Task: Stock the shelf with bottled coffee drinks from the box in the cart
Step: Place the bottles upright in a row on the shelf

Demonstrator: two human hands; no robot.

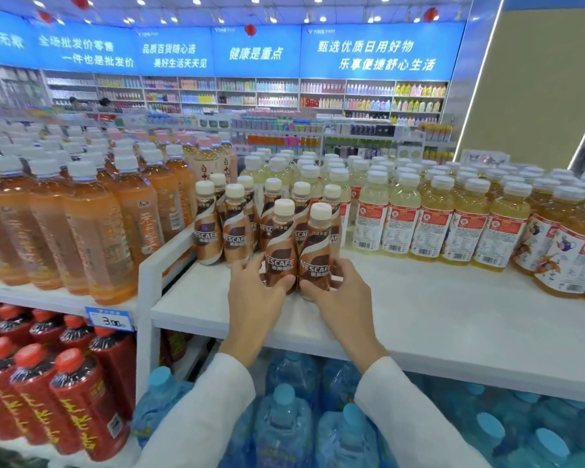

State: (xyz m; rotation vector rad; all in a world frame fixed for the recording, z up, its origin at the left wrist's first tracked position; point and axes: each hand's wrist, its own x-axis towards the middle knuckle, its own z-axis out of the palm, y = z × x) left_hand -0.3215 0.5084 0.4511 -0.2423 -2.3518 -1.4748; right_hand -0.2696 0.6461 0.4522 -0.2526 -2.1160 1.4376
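Note:
Two brown Nescafe coffee bottles with cream caps stand side by side on the white shelf. My left hand grips the left bottle near its base. My right hand grips the right bottle the same way. Behind them stand several more coffee bottles in rows at the shelf's left end. The cart and its box are out of view.
Tall orange tea bottles fill the shelf to the left, past a white divider. Yellow drink bottles line the back right. Red bottles and blue water jugs sit below. A bare stretch of shelf lies right of my hands.

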